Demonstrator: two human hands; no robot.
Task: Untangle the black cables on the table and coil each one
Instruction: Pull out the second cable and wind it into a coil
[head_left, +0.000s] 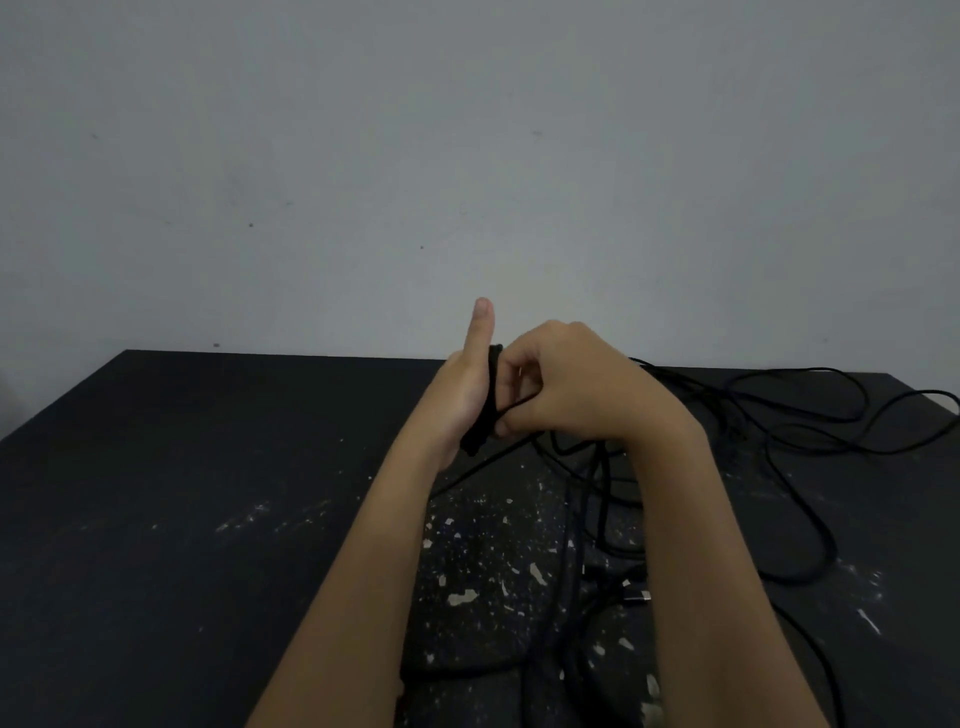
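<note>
Early going: the left hand stands flat, thumb up, wearing a small coil, the right hand pinches the feeding strand, and most black cables lie tangled on the table.

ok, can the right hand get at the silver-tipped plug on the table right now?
Probably, once it lets go: the right hand pinches a strand at the coil on the left hand. The plug lies uncovered beside its forearm.
</note>
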